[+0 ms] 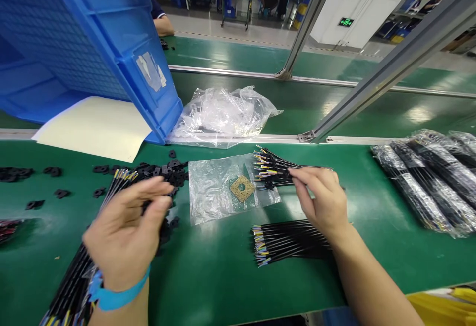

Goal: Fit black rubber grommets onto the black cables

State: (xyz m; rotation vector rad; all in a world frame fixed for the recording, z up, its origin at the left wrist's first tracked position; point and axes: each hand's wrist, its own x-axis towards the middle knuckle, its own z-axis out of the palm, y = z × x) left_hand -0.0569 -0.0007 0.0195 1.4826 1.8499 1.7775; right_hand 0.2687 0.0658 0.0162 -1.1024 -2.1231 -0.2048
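Observation:
My right hand [323, 199] is closed in a pinch on a black cable [278, 172] with coloured wire ends. It is over a pile of similar cables [262, 160] that have small black pieces near their ends. Blurred a little, my left hand [124, 229] is raised with thumb and fingers apart, and a blue wristband [122, 296] circles its wrist. Beneath that hand lie a long bundle of black cables [70, 276] and a heap of small black plastic parts [173, 172]. A second row of cables [282, 239] rests below my right hand.
A clear plastic bag [208, 192] lies mid-table with a tan square piece [242, 188] on it. Behind are a blue crate [148, 43], a cream sheet [92, 125] and crumpled plastic [226, 112]. Wrapped cable bundles [416, 182] lie right, near a slanted metal post [372, 83].

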